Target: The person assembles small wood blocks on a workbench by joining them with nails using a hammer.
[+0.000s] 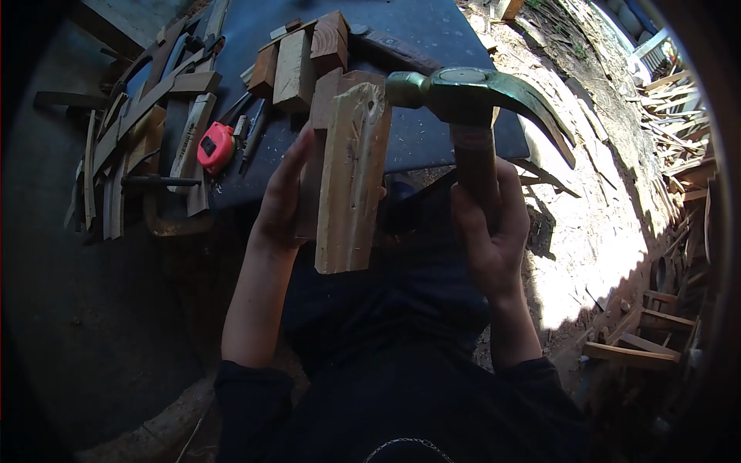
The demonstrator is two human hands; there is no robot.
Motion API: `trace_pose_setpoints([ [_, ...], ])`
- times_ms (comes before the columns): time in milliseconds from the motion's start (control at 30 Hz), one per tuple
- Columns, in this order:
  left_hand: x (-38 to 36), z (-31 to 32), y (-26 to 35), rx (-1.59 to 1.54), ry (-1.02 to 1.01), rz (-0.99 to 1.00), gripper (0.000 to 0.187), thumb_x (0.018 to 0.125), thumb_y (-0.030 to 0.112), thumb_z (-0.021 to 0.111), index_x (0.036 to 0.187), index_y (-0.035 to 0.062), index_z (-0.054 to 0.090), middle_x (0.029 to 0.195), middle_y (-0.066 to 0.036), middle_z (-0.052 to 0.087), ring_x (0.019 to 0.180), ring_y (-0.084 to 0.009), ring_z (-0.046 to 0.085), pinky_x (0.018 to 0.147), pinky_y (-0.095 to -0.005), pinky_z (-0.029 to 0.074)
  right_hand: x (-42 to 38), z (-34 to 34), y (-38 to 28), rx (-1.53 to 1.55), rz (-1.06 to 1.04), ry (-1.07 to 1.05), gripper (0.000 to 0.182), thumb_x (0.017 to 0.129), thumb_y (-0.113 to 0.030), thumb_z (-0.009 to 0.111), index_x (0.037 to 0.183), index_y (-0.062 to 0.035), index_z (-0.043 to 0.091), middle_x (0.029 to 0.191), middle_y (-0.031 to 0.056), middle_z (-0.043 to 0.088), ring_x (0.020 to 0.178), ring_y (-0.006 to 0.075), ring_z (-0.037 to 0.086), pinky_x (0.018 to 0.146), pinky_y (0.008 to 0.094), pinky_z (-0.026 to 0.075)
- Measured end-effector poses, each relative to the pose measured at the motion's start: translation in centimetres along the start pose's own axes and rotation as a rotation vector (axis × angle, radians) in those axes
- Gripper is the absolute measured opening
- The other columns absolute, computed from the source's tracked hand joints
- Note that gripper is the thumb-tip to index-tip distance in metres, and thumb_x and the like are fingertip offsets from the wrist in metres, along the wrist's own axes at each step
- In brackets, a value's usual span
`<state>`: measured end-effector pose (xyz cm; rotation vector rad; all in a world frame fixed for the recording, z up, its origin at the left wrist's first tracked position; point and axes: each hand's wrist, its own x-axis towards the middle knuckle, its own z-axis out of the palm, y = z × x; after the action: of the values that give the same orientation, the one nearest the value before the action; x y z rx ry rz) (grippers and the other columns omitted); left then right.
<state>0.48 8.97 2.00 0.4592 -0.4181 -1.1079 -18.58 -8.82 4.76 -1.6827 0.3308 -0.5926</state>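
Note:
My right hand [495, 224] is closed around the wooden handle of a claw hammer [471, 92]. Its striking face points left, right at the upper end of a pale wooden block [353, 177], and its claw curves off to the right. My left hand [292, 181] grips the block from the left side, with most of the fingers hidden behind it. The block is held upright over my lap, and a darker piece of wood [312, 177] shows behind it. Small holes and a groove mark its near face.
Short wooden blocks [295, 69] stand on the dark table [417, 31]. A red tape measure [217, 147] lies at its left, beside slim tools [253, 139]. Wooden strips [147, 116] pile up at the left edge, near a clamp [166, 184]. Scrap wood [648, 332] lies on the ground at right.

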Motion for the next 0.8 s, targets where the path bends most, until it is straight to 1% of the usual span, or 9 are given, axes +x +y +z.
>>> trace_pose_setpoints([
  [67,0.5,0.9,0.7,-0.008,0.059,-0.054,0.066,0.110,0.049,0.046,0.153,-0.0011,0.041,0.131,-0.021,0.065,0.109,-0.0289,0.074,0.089,-0.0439,0.066,0.1,0.1,0.2,-0.027,0.010,0.007,0.034,0.104,-0.020,0.066,0.132,-0.0044,0.056,0.094,0.0060,0.068,0.087,0.0104,0.063,0.077,0.0290,0.050],
  [167,1.1,1.1,0.6,0.194,0.386,-0.071,0.062,0.112,0.049,0.039,0.153,0.0021,0.045,0.126,-0.021,0.068,0.099,-0.0238,0.077,0.082,-0.0401,0.067,0.2,0.5,0.7,-0.054,0.054,0.023,0.035,0.104,-0.022,0.066,0.133,-0.0055,0.057,0.094,0.0058,0.068,0.086,0.0106,0.063,0.078,0.0290,0.050],
  [367,2.1,1.9,1.8,0.675,0.607,-0.207,0.055,0.114,0.043,0.040,0.149,0.0028,0.052,0.133,-0.014,0.068,0.113,-0.0175,0.072,0.091,-0.0327,0.062,-0.4,1.0,2.1,-0.051,0.129,0.061,0.034,0.105,-0.025,0.065,0.133,-0.0061,0.057,0.095,0.0052,0.068,0.087,0.0109,0.063,0.079,0.0290,0.050],
  [467,2.6,0.7,1.5,0.827,0.508,-0.137,0.054,0.114,0.044,0.040,0.142,0.0015,0.059,0.122,-0.008,0.071,0.106,-0.0116,0.068,0.092,-0.0290,0.055,-0.3,0.9,2.6,-0.068,0.079,0.076,0.032,0.106,-0.023,0.063,0.133,-0.0073,0.054,0.085,-0.0006,0.059,0.070,0.0053,0.054,0.063,0.0224,0.043],
  [533,2.8,0.9,1.8,1.152,0.546,-0.112,0.054,0.115,0.045,0.039,0.134,0.0012,0.063,0.112,-0.004,0.069,0.096,-0.0085,0.061,0.090,-0.0270,0.049,-0.1,0.9,2.5,-0.050,0.063,0.098,0.030,0.107,-0.023,0.061,0.133,-0.0079,0.053,0.079,-0.0037,0.055,0.061,0.0023,0.050,0.054,0.0188,0.039],
  [567,3.0,1.1,2.0,1.315,0.562,-0.098,0.054,0.115,0.045,0.039,0.130,0.0010,0.065,0.107,-0.002,0.069,0.091,-0.0070,0.058,0.088,-0.0260,0.047,0.1,1.1,2.1,-0.021,0.066,0.114,0.030,0.108,-0.022,0.060,0.133,-0.0078,0.053,0.079,-0.0038,0.054,0.061,0.0021,0.050,0.054,0.0186,0.039],
  [600,3.3,1.3,2.0,1.260,0.527,-0.083,0.054,0.115,0.046,0.038,0.122,0.0021,0.068,0.095,0.002,0.062,0.081,-0.0062,0.050,0.081,-0.0247,0.042,0.3,1.2,1.9,0.008,0.068,0.130,0.030,0.108,-0.022,0.060,0.133,-0.0078,0.053,0.078,-0.0040,0.054,0.061,0.0020,0.049,0.054,0.0184,0.039],
  [700,3.9,0.4,2.3,1.257,0.469,-0.205,0.056,0.115,0.048,0.037,0.121,0.0035,0.070,0.096,0.002,0.064,0.083,-0.0053,0.052,0.083,-0.0248,0.043,0.6,1.5,1.8,0.013,0.102,0.125,0.028,0.109,-0.023,0.058,0.132,-0.0084,0.053,0.078,-0.0045,0.054,0.059,0.0011,0.047,0.051,0.0178,0.037],
  [800,4.0,0.0,1.4,1.195,0.516,-0.019,0.045,0.113,0.038,0.048,0.131,-0.0002,0.063,0.104,-0.002,0.066,0.085,-0.0068,0.058,0.078,-0.0245,0.048,0.7,1.2,1.3,-0.021,0.202,0.075,0.030,0.110,-0.025,0.056,0.133,-0.0070,0.052,0.088,-0.0003,0.058,0.071,0.0041,0.055,0.061,0.0205,0.045],
])
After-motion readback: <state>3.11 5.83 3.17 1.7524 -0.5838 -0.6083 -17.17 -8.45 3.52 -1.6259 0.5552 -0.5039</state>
